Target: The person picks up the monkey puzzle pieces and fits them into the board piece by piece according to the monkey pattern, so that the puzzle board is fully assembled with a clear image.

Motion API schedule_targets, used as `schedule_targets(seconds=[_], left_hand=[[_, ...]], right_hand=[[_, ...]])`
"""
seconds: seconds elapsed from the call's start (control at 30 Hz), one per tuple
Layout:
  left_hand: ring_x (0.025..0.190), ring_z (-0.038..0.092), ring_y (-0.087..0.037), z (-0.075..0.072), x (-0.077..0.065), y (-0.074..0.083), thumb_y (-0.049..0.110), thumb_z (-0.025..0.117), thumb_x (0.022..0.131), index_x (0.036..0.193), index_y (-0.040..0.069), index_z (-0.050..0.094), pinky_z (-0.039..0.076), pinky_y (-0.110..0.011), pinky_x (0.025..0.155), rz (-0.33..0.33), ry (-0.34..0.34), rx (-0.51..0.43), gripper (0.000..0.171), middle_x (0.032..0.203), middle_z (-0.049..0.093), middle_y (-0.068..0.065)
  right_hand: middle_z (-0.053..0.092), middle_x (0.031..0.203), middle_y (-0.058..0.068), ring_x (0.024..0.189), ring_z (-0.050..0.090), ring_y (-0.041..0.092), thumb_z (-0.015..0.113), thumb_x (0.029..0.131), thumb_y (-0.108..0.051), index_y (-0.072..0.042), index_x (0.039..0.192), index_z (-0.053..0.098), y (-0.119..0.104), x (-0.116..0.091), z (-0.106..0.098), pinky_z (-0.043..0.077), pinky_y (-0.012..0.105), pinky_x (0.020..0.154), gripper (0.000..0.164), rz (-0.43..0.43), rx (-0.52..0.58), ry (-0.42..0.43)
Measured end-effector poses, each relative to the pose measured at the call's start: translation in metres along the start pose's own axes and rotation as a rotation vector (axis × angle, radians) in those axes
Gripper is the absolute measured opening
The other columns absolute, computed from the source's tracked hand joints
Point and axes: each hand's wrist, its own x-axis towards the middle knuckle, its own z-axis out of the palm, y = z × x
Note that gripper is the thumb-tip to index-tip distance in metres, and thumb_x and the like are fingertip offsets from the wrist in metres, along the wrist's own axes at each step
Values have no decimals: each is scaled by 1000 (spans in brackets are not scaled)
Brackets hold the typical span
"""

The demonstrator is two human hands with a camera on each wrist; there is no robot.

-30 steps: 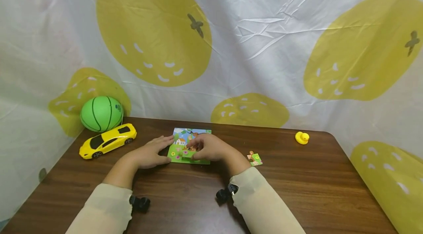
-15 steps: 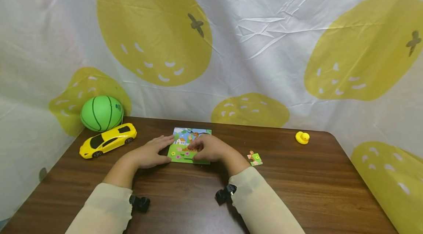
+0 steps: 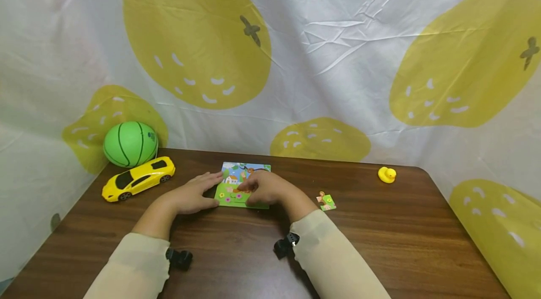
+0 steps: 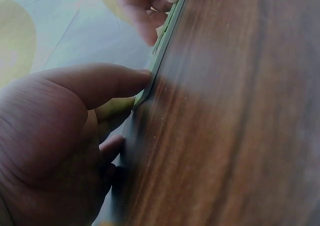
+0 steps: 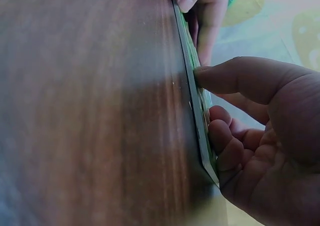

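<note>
A small jigsaw board [image 3: 231, 172] with a picture of a house, flowers and an animal lies flat toward the back of the table. My left hand [image 3: 193, 195] steadies its left side, fingers stretched along the edge and thumb at the near corner. My right hand [image 3: 270, 188] reaches over the right half, fingers bent and thumb low, on a green puzzle piece [image 3: 239, 197] sitting nearly flush among the lower flowers. In the right wrist view the right thumb [image 5: 220, 77] touches the board's near edge, with the other fingers curled over the board. The right hand covers part of the picture.
One loose puzzle piece [image 3: 326, 201] lies on the table [image 3: 236, 252] right of the board. A yellow toy car [image 3: 138, 179] and a green ball [image 3: 130, 144] stand at the left; a yellow rubber duck [image 3: 386, 175] sits far right. A patterned curtain [image 3: 321, 73] hangs behind.
The green piece under my right fingers was raised and tilted; it has gone down to lie nearly level with the board. My left hand has stayed in place.
</note>
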Motion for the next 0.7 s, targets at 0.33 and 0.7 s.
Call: schedule_targets(seconds=[0.33,0.7], left_hand=[[167,12,-49,0,1,-1,40,69,101,168,9,36,12,-71,133,13,5,5,81,179,27,-14],[167,10,-47,1,1,-3,41,69,101,169,10,34,11,-71,133,3,-6,10,81,179,25,-13]], right_hand=[[76,115,-1,95,60,10,86,82,-16,-21,132,79,-3,2,-2,53,28,88,51,34,-29,-36],[78,117,1,96,62,9,84,85,-20,-18,135,77,-5,2,-5,55,27,90,50,5,-41,-75]])
